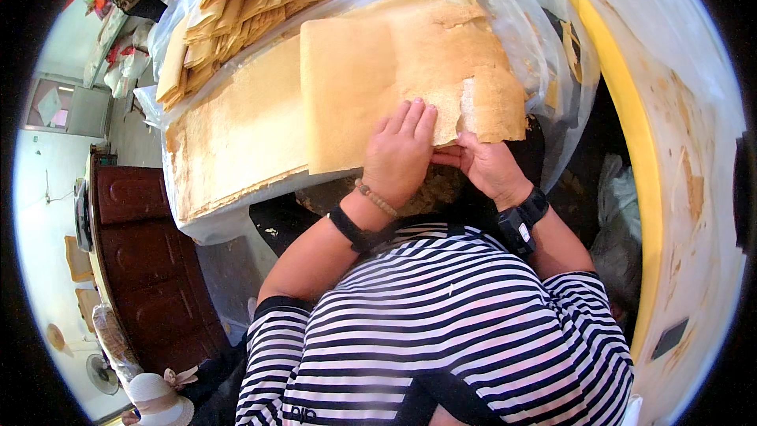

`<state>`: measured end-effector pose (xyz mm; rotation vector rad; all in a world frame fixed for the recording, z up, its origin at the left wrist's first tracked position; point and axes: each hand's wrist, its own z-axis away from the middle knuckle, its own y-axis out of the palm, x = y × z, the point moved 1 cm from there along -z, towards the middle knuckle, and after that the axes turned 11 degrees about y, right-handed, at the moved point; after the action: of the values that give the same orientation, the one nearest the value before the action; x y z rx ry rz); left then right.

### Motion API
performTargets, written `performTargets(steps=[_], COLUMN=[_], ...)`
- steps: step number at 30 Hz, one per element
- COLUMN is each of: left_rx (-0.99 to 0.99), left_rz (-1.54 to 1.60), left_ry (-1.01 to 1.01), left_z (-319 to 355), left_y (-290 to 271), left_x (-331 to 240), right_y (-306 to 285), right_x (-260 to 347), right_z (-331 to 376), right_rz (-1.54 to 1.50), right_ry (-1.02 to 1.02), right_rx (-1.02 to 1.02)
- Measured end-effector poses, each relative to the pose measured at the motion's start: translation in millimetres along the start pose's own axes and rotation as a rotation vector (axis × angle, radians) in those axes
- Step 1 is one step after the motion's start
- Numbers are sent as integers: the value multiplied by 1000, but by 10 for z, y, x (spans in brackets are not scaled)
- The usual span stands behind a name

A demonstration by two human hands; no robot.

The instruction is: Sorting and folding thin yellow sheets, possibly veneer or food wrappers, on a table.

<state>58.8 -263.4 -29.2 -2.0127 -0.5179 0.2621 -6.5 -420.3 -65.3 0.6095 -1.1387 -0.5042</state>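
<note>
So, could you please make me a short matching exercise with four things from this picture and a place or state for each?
Column one
1. Left hand
2. Right hand
3. Bracelet
4. Pile

Column two
A. Beaded, around the left wrist
B. At the top of the picture, in uneven layers
C. Thumb and fingers at the near edge of the sheet
D. Laid palm down on the sheet, fingers pointing away from the person

Right pairs: 1-D, 2-C, 3-A, 4-B
</note>
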Motion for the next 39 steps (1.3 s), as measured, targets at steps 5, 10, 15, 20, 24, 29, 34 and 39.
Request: performTargets(steps=[5, 10, 15, 20, 24, 29, 34, 39], left_rx=[135, 246, 321, 297, 173, 82, 85, 104], left_rz=[247, -133, -62, -22, 193, 173, -51, 34], left_ry=[-13, -244, -296, -227, 0, 4, -54, -151], left_z=[-20, 269, 515, 314, 134, 271, 770, 911], left_y=[-320, -557, -268, -444, -176, -65, -453, -517], left_x=[-4, 485, 783, 491, 67, 212, 838, 742], right_y=[14, 20, 64, -27, 76, 0, -130, 8], right_x=[2, -23, 1, 52, 52, 43, -29, -86], right_z=[47, 47, 77, 288, 304, 356, 504, 285], right_rz=[-70, -68, -53, 67, 13, 313, 42, 78], right_ry=[-32, -11, 61, 95, 81, 18, 194, 317], right_rx=[-34, -39, -36, 89, 75, 3, 73, 178])
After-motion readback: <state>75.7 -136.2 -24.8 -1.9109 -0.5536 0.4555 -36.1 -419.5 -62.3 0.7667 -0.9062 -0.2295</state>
